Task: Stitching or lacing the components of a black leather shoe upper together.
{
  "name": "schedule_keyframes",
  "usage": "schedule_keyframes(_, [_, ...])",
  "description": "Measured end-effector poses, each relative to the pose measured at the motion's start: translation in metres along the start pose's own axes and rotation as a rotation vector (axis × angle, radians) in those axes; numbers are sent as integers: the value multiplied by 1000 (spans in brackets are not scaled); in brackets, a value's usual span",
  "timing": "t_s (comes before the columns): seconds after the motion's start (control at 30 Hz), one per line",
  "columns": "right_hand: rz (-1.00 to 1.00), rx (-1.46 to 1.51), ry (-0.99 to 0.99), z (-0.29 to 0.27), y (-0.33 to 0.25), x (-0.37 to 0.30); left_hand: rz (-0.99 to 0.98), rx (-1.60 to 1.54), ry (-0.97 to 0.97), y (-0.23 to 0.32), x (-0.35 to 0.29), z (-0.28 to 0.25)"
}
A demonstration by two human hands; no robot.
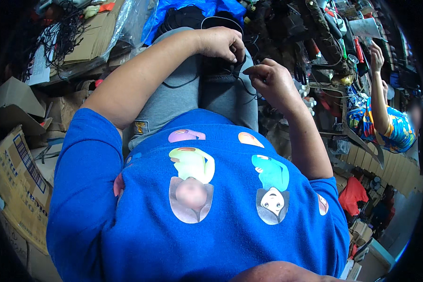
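Over my knees, my left hand [223, 43] is curled with its fingertips pressed together beside a dark, corded bundle [216, 66]. What those fingers hold is too dark to make out. Just to the right and slightly nearer, my right hand [272, 83] has thumb and forefinger pinched at a thin black cord [245, 85]. Part of the cord loops down over my grey trousers [162, 101]. A pale wire loop [216, 18] arches behind my left hand, above a black item whose kind I cannot tell.
A blue plastic sheet [162, 14] lies beyond my knees. At the left are flattened cardboard [91, 40], tangled black wires [61, 40] and an open carton [16, 101]. Tools and parts crowd the right, where another person's raised arm [378, 96] shows.
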State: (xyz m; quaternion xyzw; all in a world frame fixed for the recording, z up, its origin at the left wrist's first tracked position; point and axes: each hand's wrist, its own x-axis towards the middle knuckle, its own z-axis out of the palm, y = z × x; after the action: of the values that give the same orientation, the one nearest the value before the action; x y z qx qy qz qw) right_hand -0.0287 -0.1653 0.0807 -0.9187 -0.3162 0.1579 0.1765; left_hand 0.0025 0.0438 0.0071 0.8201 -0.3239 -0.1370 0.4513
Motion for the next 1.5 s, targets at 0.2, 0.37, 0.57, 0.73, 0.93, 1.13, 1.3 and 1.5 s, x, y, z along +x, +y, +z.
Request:
schedule_keyframes(0.2, [-14,-131,12,6,3,2,-35,-15,-9,1,-2,-1])
schedule_keyframes(0.37, [123,157,-64,6,11,10,-22,18,-14,-3,-3,0])
schedule_keyframes(0.57, [-32,-48,-69,3,7,14,31,70,-46,-8,-6,0])
schedule_keyframes(0.73, [26,-32,-48,0,5,6,56,115,-37,-4,0,5])
schedule_keyframes(0.93, [7,-20,-135,-5,12,10,60,102,-53,-2,5,7])
schedule_keyframes(1.13, [78,307,-133,10,34,6,41,82,-46,-2,5,8])
schedule_keyframes(1.3, [157,613,-209,20,68,1,38,99,-49,0,9,7])
schedule_keyframes(1.5, [115,725,-193,32,62,11,23,92,-34,-4,7,7])
